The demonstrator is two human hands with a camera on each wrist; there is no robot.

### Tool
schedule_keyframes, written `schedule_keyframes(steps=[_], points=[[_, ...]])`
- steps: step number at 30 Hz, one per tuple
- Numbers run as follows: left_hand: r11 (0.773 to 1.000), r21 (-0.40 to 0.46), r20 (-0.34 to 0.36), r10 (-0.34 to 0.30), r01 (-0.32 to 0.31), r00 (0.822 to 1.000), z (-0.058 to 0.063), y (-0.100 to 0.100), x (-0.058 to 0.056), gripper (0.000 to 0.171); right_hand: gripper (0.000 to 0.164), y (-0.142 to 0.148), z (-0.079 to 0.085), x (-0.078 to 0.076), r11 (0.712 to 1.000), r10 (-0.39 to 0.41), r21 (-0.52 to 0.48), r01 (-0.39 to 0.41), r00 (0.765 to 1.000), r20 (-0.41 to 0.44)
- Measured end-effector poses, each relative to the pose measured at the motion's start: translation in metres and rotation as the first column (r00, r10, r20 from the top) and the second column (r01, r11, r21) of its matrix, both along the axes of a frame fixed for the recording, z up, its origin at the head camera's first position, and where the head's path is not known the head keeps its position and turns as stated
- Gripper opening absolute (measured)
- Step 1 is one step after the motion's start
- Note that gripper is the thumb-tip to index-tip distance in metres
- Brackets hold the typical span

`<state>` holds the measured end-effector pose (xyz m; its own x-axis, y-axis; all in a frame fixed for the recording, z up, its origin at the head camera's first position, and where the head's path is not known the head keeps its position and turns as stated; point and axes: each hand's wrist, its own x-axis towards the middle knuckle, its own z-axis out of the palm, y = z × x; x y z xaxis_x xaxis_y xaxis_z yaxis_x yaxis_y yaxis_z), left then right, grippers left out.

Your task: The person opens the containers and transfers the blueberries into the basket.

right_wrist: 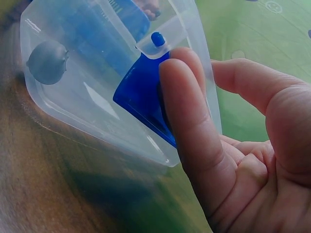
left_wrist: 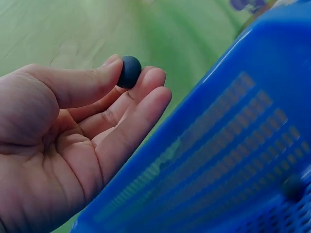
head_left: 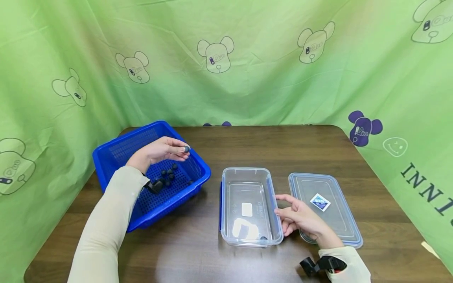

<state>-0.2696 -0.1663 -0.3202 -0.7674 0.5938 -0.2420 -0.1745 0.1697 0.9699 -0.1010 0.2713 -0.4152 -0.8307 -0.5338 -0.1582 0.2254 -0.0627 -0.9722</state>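
Between thumb and fingertips, my left hand (head_left: 162, 151) pinches a dark blueberry (left_wrist: 130, 72), raised over the right part of the blue basket (head_left: 206, 173). Several more blueberries (head_left: 170, 173) lie on the basket's perforated floor. My right hand (head_left: 301, 216) grips the right side of a clear plastic container (head_left: 246, 243), thumb at the rim and fingers by its blue latch (right_wrist: 143, 92). One blueberry (right_wrist: 47, 62) rests inside the container, in the near right corner.
To the right of the container lies its clear lid (head_left: 337, 214), flat on the wooden table (head_left: 269, 145), with a blue and white sticker. A green patterned curtain (head_left: 255, 86) hangs along the back and sides. The basket stands at the table's left.
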Motion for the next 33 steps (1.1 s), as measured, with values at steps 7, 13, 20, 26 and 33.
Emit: schedule_keyframes(steps=[7,13,20,26,33], points=[[0.993,-0.034,0.031,0.117,-0.116,0.993,-0.008,-0.029,-0.01,0.035,0.065,0.0,0.0,0.0,1.0,0.002,-0.004,-0.002,1.0,-0.002],[0.979,-0.07,0.056,0.196,-0.192,0.979,-0.015,-0.051,-0.015,0.037,0.065,0.0,0.0,0.0,1.0,0.003,-0.004,-0.003,1.0,-0.003],[0.958,-0.144,0.116,0.264,-0.247,0.957,-0.022,-0.071,-0.017,0.045,0.066,0.0,0.0,0.001,1.0,-0.001,0.0,0.001,1.0,0.001],[0.951,-0.211,0.163,0.261,-0.225,0.951,-0.035,-0.08,-0.018,0.045,0.066,0.001,0.001,0.001,1.0,0.001,0.003,-0.001,1.0,0.002],[0.932,-0.332,0.198,0.218,-0.144,0.956,-0.047,-0.077,-0.018,0.03,0.067,0.0,0.001,0.001,1.0,0.002,0.009,-0.002,1.0,0.009]])
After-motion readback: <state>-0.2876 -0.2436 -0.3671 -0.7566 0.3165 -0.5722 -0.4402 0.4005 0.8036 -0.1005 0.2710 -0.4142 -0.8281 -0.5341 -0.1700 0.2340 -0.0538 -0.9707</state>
